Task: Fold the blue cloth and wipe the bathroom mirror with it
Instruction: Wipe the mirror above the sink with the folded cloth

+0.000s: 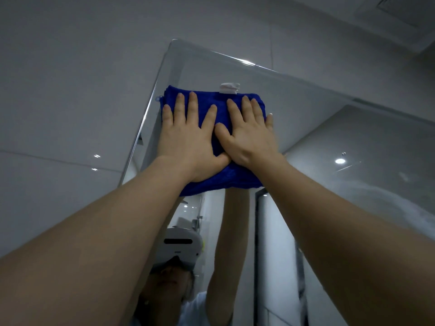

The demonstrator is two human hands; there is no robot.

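Up by the mirror edge, left hand and right hand, grips wide, flatten blue cloth; bare glass rightward.

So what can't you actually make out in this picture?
All in the head view:
- Mirror surface beneath the blue cloth: covered by the cloth and by the left hand and right hand pressing flat on it.
- Cloth's fold count: hidden under both hands.
- White tag: print too small and blurred.
- Mirror's lower part: blocked by the forearms, cut off at the bottom edge.
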